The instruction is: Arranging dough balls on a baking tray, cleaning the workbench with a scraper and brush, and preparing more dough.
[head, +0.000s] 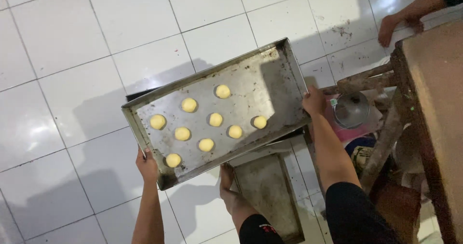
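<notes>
Your right forearm, in a dark sleeve, lies nearest the lens and runs up to your right hand (314, 101), which grips the right short edge of the baking tray (270, 75). Your left hand (146, 165) clasps the opposite, lower-left corner, fingers curled over the rim. Between your two hands the tray is held off the white tiled floor (62, 56); its long axis runs from your left hand up and rightward to your right hand, so the right end sits farther from you. On it rest nine pale yellow dough balls (215, 119), grouped toward your left hand in rough rows along the long axis.

Below the tray, between your arms, a bare foot (226, 176) rests beside a second, empty tray (270, 196) lying on the floor. Just right of your right hand sits a round metal bowl (351, 110) on a pink package (349, 132), with a patterned bag (362, 155) beneath; printing is too small to tell. Farther right stands a wooden table (434, 104), where another person's hand (391, 28) rests at its far corner.
</notes>
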